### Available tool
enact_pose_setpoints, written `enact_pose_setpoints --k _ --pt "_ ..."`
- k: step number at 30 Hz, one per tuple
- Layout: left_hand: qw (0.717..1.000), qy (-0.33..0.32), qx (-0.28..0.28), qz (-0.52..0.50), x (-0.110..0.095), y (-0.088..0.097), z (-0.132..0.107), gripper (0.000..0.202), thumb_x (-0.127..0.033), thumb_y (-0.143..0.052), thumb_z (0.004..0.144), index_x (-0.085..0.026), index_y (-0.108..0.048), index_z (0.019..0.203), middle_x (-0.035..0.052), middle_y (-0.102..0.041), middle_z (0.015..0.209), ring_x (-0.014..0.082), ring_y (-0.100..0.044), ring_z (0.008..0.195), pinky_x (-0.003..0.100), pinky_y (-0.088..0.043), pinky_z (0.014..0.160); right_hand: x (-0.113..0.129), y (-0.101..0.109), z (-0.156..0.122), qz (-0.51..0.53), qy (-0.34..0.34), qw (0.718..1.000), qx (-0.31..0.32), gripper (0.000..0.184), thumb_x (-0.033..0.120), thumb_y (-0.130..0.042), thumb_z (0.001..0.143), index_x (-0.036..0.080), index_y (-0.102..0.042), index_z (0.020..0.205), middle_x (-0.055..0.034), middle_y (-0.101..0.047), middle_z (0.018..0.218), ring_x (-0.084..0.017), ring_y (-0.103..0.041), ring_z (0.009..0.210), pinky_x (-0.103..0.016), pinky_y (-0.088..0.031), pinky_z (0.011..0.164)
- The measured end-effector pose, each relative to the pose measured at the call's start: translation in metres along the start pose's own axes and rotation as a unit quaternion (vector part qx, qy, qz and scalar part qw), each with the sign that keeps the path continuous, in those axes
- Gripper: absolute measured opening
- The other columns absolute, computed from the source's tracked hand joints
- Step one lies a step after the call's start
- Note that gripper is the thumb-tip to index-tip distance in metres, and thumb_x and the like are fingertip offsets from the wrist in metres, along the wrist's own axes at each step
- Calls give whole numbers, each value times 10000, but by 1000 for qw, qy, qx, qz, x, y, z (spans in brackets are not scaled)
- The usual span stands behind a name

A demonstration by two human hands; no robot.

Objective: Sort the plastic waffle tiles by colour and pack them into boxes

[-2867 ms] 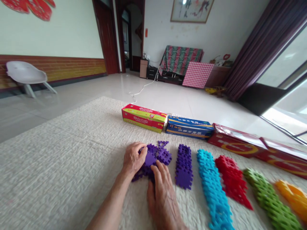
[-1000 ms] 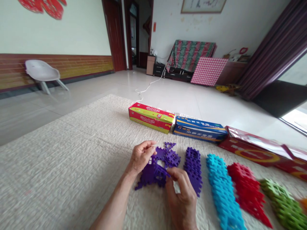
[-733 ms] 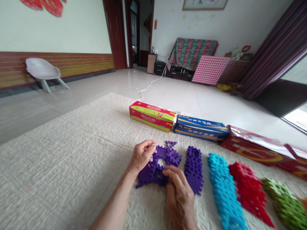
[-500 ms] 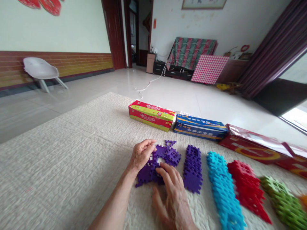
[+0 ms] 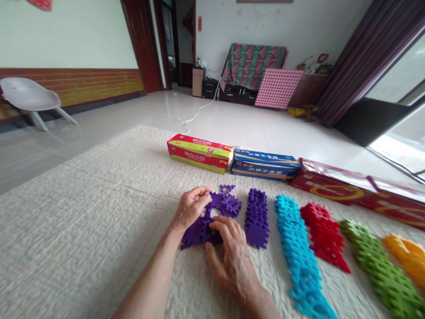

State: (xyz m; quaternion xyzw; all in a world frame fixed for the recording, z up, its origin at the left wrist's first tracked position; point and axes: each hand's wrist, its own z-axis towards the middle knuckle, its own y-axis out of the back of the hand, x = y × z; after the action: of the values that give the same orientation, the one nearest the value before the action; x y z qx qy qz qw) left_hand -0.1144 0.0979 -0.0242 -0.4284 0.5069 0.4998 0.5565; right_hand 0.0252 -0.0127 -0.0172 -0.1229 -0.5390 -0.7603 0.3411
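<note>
A loose group of purple interlocking plastic pieces, with notched edges, lies on the quilted mat. At its upper left is my left hand, thumb and fingers pressed together; whatever sits between the fingertips is hidden. My right hand rests over the near side of the group, its thumb apart from the bent fingers, the fingertips touching or just above the pieces. Just to the right lies an overlapping row of purple pieces. A triangular purple piece marks the far end of the group.
Rows of blue, red, green and yellow pieces lie further right. Behind them stand a red-yellow box, a blue box and dark red boxes. A white chair stands at the left wall.
The camera view has shifted right and down, so things sit further left and higher, and more yellow pieces show. Both hands stay over the purple group with little change in pose.
</note>
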Motion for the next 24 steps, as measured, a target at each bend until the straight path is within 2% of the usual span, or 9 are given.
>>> enact_pose_setpoints --k 5,10,13,16,20,24 --pt "1000 6 2 4 2 1 0 337 -374 -619 783 -148 -683 1025 29 -696 809 167 -677 772 257 -516 730 -4 -4 -1 17 11 999 -32 445 176 -616 758 224 -475 1177 -88 -554 1180 -246 -510 1123 -438 -457 944" --pt "1000 11 0 -2 0 0 1 338 -369 -630 766 -146 -689 1012 30 -698 805 170 -678 778 259 -517 744 -2 -4 -5 8 35 997 -66 447 199 -602 801 218 -457 1223 -100 -532 1213 -236 -510 1136 -425 -478 939" --pt "1000 18 -2 -5 0 0 1 342 -372 -637 753 -145 -690 1003 34 -702 810 173 -678 777 258 -516 728 -8 5 -12 -29 41 992 -112 434 185 -571 825 207 -455 1243 -110 -527 1229 -238 -498 1157 -431 -483 943" --pt "1000 18 -6 -7 1 0 1 346 -379 -643 745 -144 -694 993 35 -702 809 170 -674 767 257 -513 725 -21 22 -22 -107 30 983 -146 394 187 -561 837 205 -483 1224 -115 -536 1222 -260 -492 1162 -465 -481 938" --pt "1000 22 -3 -2 1 -1 2 352 -384 -640 738 -145 -698 989 35 -703 798 165 -665 746 250 -506 699 -36 38 -33 -184 -7 969 -162 389 210 -537 842 184 -499 1228 -133 -535 1221 -288 -503 1130 -507 -483 916" --pt "1000 25 -2 -2 0 -1 2 358 -388 -636 742 -145 -696 997 34 -701 790 164 -661 742 244 -500 688 -36 39 -36 -195 -35 966 -164 422 187 -502 828 176 -484 1250 -137 -527 1218 -295 -501 1130 -513 -488 915"
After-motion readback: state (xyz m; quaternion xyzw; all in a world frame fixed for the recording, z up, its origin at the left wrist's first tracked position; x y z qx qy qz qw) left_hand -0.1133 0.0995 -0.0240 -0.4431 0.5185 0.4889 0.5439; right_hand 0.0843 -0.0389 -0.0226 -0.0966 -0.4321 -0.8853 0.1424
